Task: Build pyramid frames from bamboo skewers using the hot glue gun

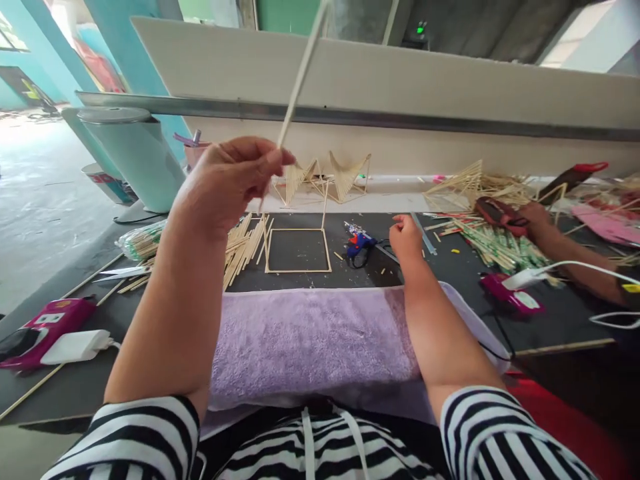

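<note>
My left hand (245, 170) is raised at the centre left, its fingers pinched around a long thin wooden stick (303, 73) that points up and slightly right. My right hand (406, 237) rests low over the dark table, its fingers curled closed; whatever it may hold is too small to make out. Between the hands, a square frame of sticks (299, 271) lies on the table, with a stick rising at its back right corner. A blue glue gun (361, 244) lies just left of my right hand. Loose sticks (241, 257) are spread beside the frame, partly behind my left forearm.
Stick models (350, 177) stand at the back. A purple towel (315, 333) covers the front edge. Scissors (125, 272) and a magenta power strip (60, 327) are at left. Another person's hand (535, 220) is at right, near wrapped sticks (493, 247).
</note>
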